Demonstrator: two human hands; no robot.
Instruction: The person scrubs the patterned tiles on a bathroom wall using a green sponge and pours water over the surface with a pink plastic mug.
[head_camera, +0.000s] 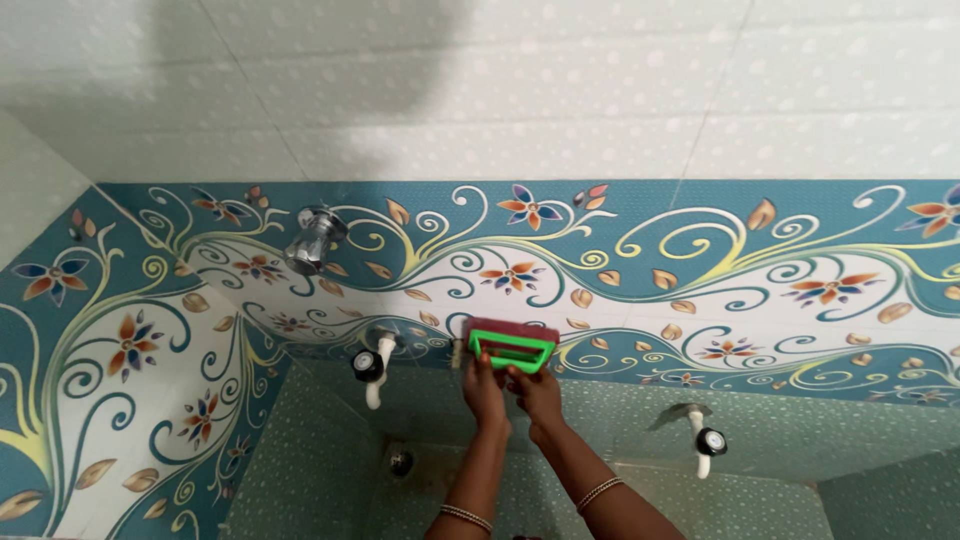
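Scrub brush (512, 343), green handle with a dark red pad, was pressed flat against the flowered wall tiles (700, 270), right at the lower edge of the teal band. Its long axis ran sideways along the wall. I had both hands on it from below: left hand (484, 385) clamped on the left end of the handle, right hand (535, 392) clamped on the lower bar, both about equally close. A white tap (374, 368) sat just left of the brush, another tap (702, 438) well off to the right, a chrome knob (314, 238) higher up. Plain green tiles (330, 460) below, white ones above.
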